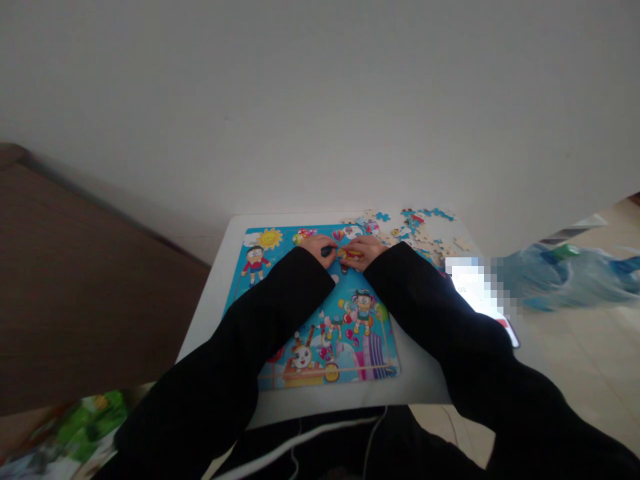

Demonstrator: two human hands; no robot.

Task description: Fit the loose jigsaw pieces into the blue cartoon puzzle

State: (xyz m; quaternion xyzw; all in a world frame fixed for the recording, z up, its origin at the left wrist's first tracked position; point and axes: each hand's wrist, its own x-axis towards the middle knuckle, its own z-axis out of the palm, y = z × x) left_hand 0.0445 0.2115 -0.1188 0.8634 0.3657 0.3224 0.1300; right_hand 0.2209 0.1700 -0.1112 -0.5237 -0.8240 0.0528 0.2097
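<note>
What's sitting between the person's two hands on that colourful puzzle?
In the head view, a small dark piece and a red-and-yellow patch of the blue cartoon jigsaw puzzle lie between the left hand and right hand.

Phone screen (473,290) pixelated (unreadable, tbh)

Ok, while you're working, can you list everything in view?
jigsaw puzzle board: one, blue with cartoon characters, on the table
loose puzzle pieces: many, blue and cream, far side of the table, to the right
red and yellow puzzle piece: one, mid-board, under the right grip
table: one, white, under the board
phone: probably one, lit and pixelated, right table edge
plastic bag: one, translucent blue, right of the table
wall: one, white, beyond the table
brown panel: one, brown, left of the table
black sleeves: two, black, across the board
left grip: one, bare hand, on the board
right grip: one, bare hand, on the board
</note>
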